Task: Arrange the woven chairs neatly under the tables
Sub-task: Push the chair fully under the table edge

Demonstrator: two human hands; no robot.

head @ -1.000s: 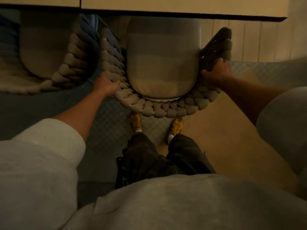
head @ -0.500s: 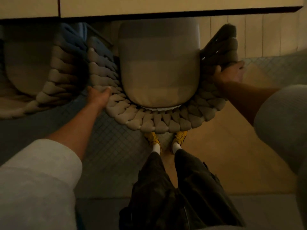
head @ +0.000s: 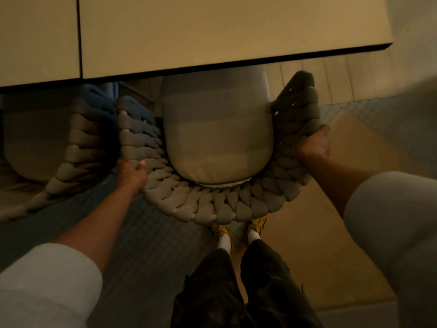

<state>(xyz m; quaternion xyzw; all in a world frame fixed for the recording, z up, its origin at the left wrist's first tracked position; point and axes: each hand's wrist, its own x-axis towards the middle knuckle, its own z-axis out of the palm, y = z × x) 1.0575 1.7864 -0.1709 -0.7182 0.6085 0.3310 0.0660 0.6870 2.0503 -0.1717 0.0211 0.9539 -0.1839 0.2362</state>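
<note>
My left grip [head: 132, 172] and right grip [head: 313, 145] clutch the woven chair [head: 212, 207], seat partly under the worktop [head: 212, 31]; push seemingly unfinished.

This looks like a café or dining area: pale beige flat tabletops [head: 212, 31] butt side by side, grey rope-woven cushioned chairs [head: 212, 204] sit beneath them, and small-square grey floor tiles [head: 146, 233] lie underfoot.

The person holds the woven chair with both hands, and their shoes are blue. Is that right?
Not quite. The left hand and the right hand do hold the woven chair, but the shoes are yellow, not blue. The head view shows them just below the chair's curved back.
</note>
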